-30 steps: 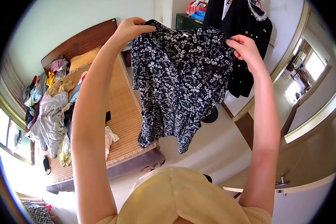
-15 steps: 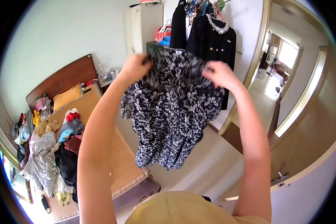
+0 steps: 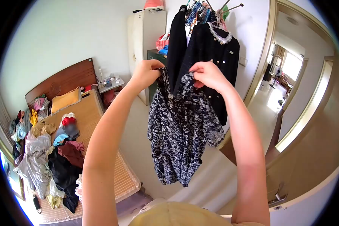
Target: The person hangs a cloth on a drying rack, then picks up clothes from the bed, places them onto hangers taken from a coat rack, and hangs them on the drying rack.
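Fingers [image 3: 202, 66] of both hands are drawn into narrow pinches, thumbs pressed against cloth, seen in the head view. Left hand [image 3: 145, 74] and right hand [image 3: 210, 78] each grip an upper edge of a black-and-white patterned garment [image 3: 179, 132], which hangs in the air between the forearms, above the floor [image 3: 135, 147]. The fabric sags between the two grips, and its folds hide much of the front; the piece held at each side is perhaps a shoulder, though the bunching makes this hard to judge. Some fingertips are lost behind the cloth and the curled knuckles.

Beyond it, a black jacket [image 3: 214, 49] with a white trimmed collar hangs near the wall, partly covered by the right hand and forearm. A narrow dark garment [image 3: 176, 45] hangs beside it, its lower end disappearing behind the patterned cloth. Crowded hangers [image 3: 200, 14] above are cut off by the top edge.

At left, a heap of clothes [image 3: 34, 156] lies on the bed [image 3: 118, 180], single pieces hard to separate; the left forearm covers part of the mat. Objects on the small worktop [image 3: 115, 86] by the headboard [image 3: 62, 81] are too small to name.
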A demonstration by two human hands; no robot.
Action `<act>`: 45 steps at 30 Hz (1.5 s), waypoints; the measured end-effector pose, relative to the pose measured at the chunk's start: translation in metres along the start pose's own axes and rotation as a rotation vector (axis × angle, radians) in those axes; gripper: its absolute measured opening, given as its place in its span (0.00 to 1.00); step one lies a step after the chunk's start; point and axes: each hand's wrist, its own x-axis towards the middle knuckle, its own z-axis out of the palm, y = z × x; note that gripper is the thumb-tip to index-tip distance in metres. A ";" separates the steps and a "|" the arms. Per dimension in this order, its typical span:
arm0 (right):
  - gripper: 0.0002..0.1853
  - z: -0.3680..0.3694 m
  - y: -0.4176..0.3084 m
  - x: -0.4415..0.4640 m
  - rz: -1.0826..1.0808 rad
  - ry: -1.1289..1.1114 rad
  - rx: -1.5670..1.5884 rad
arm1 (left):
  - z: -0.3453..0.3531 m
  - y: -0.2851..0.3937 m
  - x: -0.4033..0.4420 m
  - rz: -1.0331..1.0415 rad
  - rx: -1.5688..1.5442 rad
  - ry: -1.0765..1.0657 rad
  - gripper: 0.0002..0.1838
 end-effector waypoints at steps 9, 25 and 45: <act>0.08 0.045 0.007 0.100 -0.267 0.144 0.044 | 0.005 -0.037 0.048 -0.196 -0.444 -0.172 0.26; 0.14 0.006 0.033 0.237 -0.239 0.115 0.092 | 0.014 -0.107 0.202 -0.130 -0.508 -0.177 0.13; 0.10 -0.280 0.202 0.221 -0.228 0.745 -0.231 | 0.072 -0.006 0.246 0.501 0.092 0.123 0.13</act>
